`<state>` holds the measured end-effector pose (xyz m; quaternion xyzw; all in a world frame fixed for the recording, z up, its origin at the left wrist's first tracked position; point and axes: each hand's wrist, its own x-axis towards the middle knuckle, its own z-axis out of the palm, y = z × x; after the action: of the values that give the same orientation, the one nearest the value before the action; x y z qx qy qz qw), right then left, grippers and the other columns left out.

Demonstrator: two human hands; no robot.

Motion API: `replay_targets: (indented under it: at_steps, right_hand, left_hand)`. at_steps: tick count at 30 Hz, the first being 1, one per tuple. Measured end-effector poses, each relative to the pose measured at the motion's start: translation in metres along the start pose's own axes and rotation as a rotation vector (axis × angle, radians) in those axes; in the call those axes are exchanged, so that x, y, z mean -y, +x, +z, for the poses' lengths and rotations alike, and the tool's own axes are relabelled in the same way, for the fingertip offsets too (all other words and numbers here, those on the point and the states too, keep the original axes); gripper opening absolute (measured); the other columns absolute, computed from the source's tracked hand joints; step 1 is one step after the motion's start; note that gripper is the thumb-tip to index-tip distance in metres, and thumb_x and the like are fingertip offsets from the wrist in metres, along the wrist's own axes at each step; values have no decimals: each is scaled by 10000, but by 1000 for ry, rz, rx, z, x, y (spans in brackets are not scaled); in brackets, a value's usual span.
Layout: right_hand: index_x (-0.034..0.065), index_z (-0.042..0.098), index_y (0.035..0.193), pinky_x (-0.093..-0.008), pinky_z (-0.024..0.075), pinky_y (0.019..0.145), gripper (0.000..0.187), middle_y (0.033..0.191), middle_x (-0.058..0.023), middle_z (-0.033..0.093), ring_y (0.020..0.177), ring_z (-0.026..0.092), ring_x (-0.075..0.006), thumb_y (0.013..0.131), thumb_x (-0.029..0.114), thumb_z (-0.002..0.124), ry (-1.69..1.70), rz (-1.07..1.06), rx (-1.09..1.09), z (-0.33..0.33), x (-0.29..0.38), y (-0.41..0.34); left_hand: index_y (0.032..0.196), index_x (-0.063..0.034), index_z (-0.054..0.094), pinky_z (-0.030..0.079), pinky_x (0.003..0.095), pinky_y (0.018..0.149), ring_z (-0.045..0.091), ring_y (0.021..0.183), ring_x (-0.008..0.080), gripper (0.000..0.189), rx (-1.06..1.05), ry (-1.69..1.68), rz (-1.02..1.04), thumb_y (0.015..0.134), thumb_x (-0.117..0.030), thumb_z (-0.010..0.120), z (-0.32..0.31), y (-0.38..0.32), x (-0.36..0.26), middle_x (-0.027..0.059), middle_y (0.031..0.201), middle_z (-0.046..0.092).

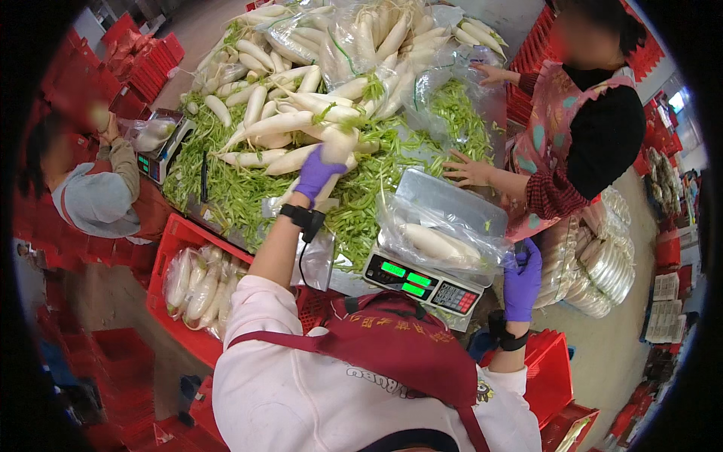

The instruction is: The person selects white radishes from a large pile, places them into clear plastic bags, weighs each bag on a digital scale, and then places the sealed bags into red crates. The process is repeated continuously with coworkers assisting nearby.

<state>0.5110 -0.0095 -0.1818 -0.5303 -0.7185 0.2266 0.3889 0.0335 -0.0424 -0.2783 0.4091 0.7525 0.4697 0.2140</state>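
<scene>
In a purple glove, my left hand point(318, 174) is wrapped around a white radish point(339, 144) at the near side of a large radish pile; the radish is slightly blurred. My right hand point(522, 279), also gloved in purple, pinches the edge of a clear plastic bag point(390, 217) at the right. The bag lies across the metal pan of a digital scale point(423, 285) with lit green displays. Inside the bag rests another white radish point(440, 243).
Cut green leaf stalks point(361, 226) cover much of the table around the radish pile point(282, 107). A red crate point(164, 271) holds bagged radishes at left. One co-worker's hand point(469, 169) is beside my scale; another person point(101, 192) stands left by a second scale point(161, 144).
</scene>
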Motion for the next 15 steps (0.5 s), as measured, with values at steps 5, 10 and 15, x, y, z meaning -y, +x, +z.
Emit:
replay_targets:
  at_steps: [5,10,15]
  right_hand:
    - [11,546,1188,-239,460,675,354,872,-9,556,688,514,-105,859,123,610,152,318,231,-12,8,4]
    - [-5,537,1208,-260,503,757,348,1043,-65,619,851,596,-133,874,89,559,932,494,246,2,-1,9]
    - [15,529,1229,-265,471,698,353,881,2,540,784,520,-105,880,64,557,1699,829,265,16,-20,2]
  left_hand:
    - [1215,2,500,427,333,950,554,1045,179,536,-176,-560,170,740,-62,740,-73,-32,-74,68,1133,598]
    - [1406,-15,285,303,424,1091,444,1256,296,669,-94,-954,449,823,-53,610,-77,-67,-154,175,1362,438]
    - [1454,-52,147,257,481,1110,403,1282,336,788,108,-1134,624,831,-115,626,-61,-89,-208,199,1391,393]
